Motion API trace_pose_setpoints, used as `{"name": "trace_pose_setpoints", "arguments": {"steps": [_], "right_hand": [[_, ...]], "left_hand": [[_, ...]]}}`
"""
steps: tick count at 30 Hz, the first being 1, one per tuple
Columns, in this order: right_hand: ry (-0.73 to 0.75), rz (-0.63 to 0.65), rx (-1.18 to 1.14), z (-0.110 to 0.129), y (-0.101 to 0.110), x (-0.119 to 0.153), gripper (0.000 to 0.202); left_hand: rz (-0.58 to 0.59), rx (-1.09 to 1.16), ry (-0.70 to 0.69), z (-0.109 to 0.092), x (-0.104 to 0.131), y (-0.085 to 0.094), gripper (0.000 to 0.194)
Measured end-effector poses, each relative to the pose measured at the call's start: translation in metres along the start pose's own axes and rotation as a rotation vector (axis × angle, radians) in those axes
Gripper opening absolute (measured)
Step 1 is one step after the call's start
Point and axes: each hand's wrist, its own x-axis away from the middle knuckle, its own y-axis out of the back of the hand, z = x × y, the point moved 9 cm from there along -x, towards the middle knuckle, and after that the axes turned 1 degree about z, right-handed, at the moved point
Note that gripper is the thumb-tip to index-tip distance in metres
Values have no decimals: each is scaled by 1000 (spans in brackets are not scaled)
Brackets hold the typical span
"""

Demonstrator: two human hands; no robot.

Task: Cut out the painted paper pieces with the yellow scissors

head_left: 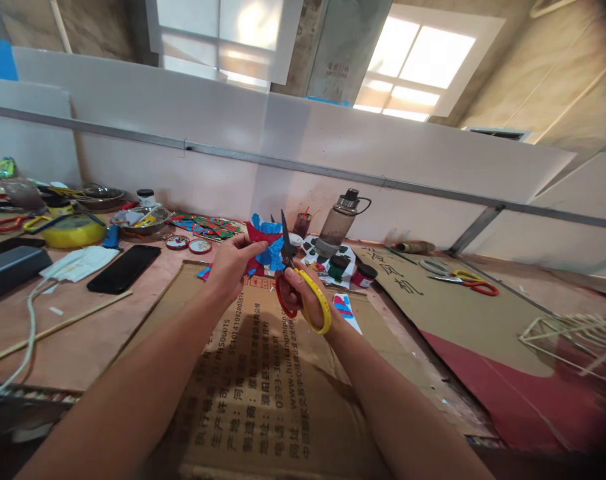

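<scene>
My left hand [234, 265] pinches a blue and red painted piece [270, 253], which looks like paper, above the cardboard sheet [253, 413]. In my right hand [303, 290] is a pair of scissors [317, 303] with one yellow and one red handle loop. Their dark blades point up and are parted, right beside the painted piece's right edge. Whether the blades touch it I cannot tell. A white strip with red and blue paint [346, 312] lies on the cardboard to the right of my right hand.
A grey bottle [337, 223] stands behind my hands, with paint jars [364, 275] near it. Left are a black phone [124, 269], a yellow tape roll [74, 230] and a metal bowl [141, 218]. Right lie other scissors [467, 283] and a thin stick frame [575, 340].
</scene>
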Motion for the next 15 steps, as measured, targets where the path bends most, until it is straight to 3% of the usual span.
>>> {"name": "trace_pose_setpoints", "arguments": {"steps": [15], "right_hand": [[18, -19, -2, 1, 1, -1, 50]], "left_hand": [[14, 15, 24, 3, 1, -1, 35]]}}
